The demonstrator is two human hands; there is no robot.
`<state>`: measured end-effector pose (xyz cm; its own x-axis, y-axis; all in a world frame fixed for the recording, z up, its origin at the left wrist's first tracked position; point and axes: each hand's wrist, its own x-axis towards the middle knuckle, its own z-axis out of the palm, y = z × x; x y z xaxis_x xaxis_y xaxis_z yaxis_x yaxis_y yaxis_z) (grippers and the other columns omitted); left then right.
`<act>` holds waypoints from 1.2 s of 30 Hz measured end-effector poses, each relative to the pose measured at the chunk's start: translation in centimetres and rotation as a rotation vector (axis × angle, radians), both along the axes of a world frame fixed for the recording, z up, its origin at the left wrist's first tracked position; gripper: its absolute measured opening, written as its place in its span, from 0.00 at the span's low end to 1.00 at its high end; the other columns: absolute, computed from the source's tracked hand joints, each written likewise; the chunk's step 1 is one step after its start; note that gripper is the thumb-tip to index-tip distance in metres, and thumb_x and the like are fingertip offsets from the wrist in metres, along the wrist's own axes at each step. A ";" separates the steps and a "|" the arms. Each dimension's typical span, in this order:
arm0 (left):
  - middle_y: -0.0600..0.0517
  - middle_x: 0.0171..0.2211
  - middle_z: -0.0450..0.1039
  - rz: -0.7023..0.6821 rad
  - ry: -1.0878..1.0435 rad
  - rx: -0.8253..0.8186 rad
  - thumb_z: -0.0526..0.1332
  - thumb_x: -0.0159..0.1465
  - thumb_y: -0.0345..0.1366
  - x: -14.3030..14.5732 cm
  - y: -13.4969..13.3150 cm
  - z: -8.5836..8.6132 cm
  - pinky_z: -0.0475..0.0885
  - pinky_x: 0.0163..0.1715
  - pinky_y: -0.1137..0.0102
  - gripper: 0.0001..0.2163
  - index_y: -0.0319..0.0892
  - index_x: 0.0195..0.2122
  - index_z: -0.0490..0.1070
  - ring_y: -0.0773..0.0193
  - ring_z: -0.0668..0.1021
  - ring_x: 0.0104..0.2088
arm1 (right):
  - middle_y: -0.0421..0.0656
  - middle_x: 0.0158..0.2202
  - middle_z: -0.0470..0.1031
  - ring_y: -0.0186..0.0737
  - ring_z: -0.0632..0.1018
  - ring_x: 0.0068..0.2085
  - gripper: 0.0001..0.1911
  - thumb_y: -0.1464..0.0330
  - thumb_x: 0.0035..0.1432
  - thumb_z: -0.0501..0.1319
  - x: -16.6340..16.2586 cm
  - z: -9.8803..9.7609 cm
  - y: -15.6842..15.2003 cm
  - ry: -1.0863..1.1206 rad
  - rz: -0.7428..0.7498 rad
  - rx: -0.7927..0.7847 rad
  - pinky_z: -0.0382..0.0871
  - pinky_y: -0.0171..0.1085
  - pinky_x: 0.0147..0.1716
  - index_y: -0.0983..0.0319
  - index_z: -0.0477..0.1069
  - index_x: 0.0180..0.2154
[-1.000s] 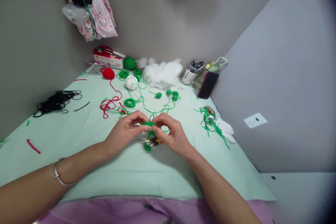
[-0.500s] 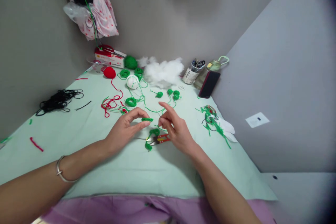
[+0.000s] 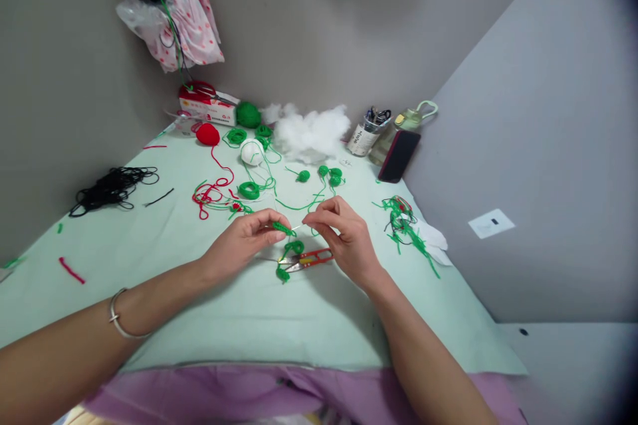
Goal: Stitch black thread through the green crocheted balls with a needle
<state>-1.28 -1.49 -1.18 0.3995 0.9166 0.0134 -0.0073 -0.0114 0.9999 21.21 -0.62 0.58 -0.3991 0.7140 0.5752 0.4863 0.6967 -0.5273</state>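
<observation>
My left hand pinches a small green crocheted piece between thumb and fingers above the pale green cloth. My right hand is closed in a pinch on a thin needle whose tip meets the green piece. Green yarn trails down from the piece to another small green crocheted bit. Red-handled thread snips lie on the cloth just below and between both hands.
Several green yarn rings and balls, a red ball, a white ball, white stuffing, a jar of tools, a dark phone, black cord and green scraps lie around. Grey walls enclose the corner.
My right hand let go of the green piece, opened and drew back, then closed on the needle and brought it to the piece. My left hand kept its hold.
</observation>
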 end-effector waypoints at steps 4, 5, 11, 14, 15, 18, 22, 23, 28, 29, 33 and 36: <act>0.55 0.36 0.72 -0.013 -0.008 -0.018 0.64 0.65 0.39 0.0 -0.1 -0.1 0.65 0.38 0.71 0.06 0.44 0.40 0.75 0.66 0.72 0.36 | 0.43 0.36 0.70 0.36 0.74 0.37 0.11 0.75 0.67 0.58 0.0 0.1 -0.1 -0.040 0.008 0.016 0.69 0.36 0.35 0.57 0.78 0.40; 0.55 0.36 0.72 -0.015 -0.009 -0.020 0.64 0.65 0.40 0.0 -0.1 -0.1 0.65 0.38 0.71 0.06 0.44 0.40 0.75 0.66 0.72 0.36 | 0.43 0.36 0.69 0.35 0.74 0.37 0.11 0.75 0.67 0.58 -0.1 0.1 -0.1 -0.050 0.006 0.022 0.69 0.36 0.35 0.57 0.78 0.40; 0.55 0.36 0.72 -0.032 -0.013 -0.029 0.64 0.65 0.39 -0.1 0.0 -0.5 0.65 0.39 0.71 0.06 0.44 0.41 0.75 0.66 0.72 0.36 | 0.43 0.35 0.68 0.35 0.73 0.36 0.12 0.77 0.67 0.57 0.1 -0.2 0.1 -0.101 -0.002 0.069 0.67 0.35 0.33 0.58 0.78 0.40; 0.55 0.36 0.72 -0.062 -0.024 -0.038 0.64 0.65 0.39 -0.1 0.0 -0.4 0.65 0.40 0.70 0.06 0.44 0.40 0.75 0.65 0.72 0.36 | 0.43 0.35 0.68 0.35 0.72 0.35 0.12 0.77 0.67 0.57 0.2 -0.2 0.1 -0.102 0.038 0.058 0.66 0.35 0.33 0.59 0.78 0.40; 0.54 0.36 0.72 -0.078 -0.029 -0.044 0.64 0.65 0.39 -0.1 0.0 -0.3 0.66 0.40 0.69 0.06 0.44 0.40 0.75 0.65 0.72 0.37 | 0.43 0.35 0.68 0.35 0.72 0.35 0.12 0.77 0.67 0.57 0.2 -0.2 0.1 -0.097 0.055 0.039 0.66 0.35 0.32 0.59 0.78 0.40; 0.53 0.36 0.72 -0.129 -0.052 -0.067 0.65 0.64 0.39 -0.1 0.0 0.1 0.67 0.41 0.68 0.07 0.43 0.39 0.75 0.64 0.72 0.37 | 0.43 0.36 0.69 0.34 0.73 0.36 0.12 0.77 0.66 0.58 0.1 -0.1 0.0 -0.055 0.122 -0.059 0.67 0.34 0.33 0.58 0.78 0.40; 0.54 0.35 0.71 -0.119 -0.095 -0.103 0.67 0.63 0.39 0.0 0.1 0.1 0.66 0.40 0.69 0.07 0.43 0.38 0.74 0.65 0.72 0.37 | 0.42 0.36 0.71 0.34 0.75 0.37 0.10 0.75 0.66 0.60 -0.4 -0.1 -0.2 0.025 0.142 -0.161 0.71 0.33 0.35 0.57 0.78 0.41; 0.54 0.35 0.71 -0.106 -0.106 -0.115 0.67 0.63 0.39 0.1 0.1 0.0 0.66 0.40 0.70 0.07 0.43 0.38 0.74 0.65 0.72 0.37 | 0.42 0.36 0.72 0.34 0.75 0.37 0.09 0.75 0.66 0.60 -0.5 -0.1 -0.4 0.047 0.119 -0.169 0.71 0.34 0.35 0.57 0.77 0.42; 0.54 0.35 0.73 -0.048 -0.157 -0.157 0.68 0.61 0.40 0.3 0.1 -0.4 0.67 0.42 0.69 0.09 0.42 0.38 0.72 0.64 0.75 0.38 | 0.45 0.41 0.76 0.35 0.78 0.39 0.10 0.72 0.67 0.59 -1.5 -0.1 -1.3 0.036 0.163 -0.146 0.74 0.33 0.38 0.59 0.74 0.49; 0.54 0.35 0.73 -0.033 -0.152 -0.160 0.68 0.61 0.41 0.4 0.0 -0.4 0.68 0.41 0.69 0.10 0.42 0.37 0.72 0.64 0.75 0.37 | 0.46 0.42 0.77 0.35 0.78 0.40 0.10 0.72 0.68 0.58 -1.6 -0.2 -1.5 -0.006 0.166 -0.104 0.75 0.34 0.38 0.59 0.74 0.49; 0.53 0.33 0.72 0.008 -0.096 -0.129 0.68 0.61 0.43 0.5 -0.2 -0.1 0.68 0.39 0.69 0.11 0.42 0.36 0.71 0.62 0.75 0.37 | 0.47 0.40 0.79 0.35 0.79 0.38 0.12 0.75 0.69 0.54 -2.0 -0.5 -1.9 -0.165 0.062 0.089 0.73 0.33 0.35 0.60 0.76 0.44; 0.53 0.33 0.72 -0.001 -0.078 -0.068 0.67 0.62 0.43 0.6 -0.4 0.3 0.67 0.40 0.69 0.11 0.42 0.36 0.71 0.62 0.74 0.37 | 0.48 0.43 0.79 0.34 0.80 0.35 0.11 0.76 0.68 0.56 -2.2 -0.1 -2.2 -0.081 0.044 0.118 0.72 0.33 0.32 0.60 0.76 0.41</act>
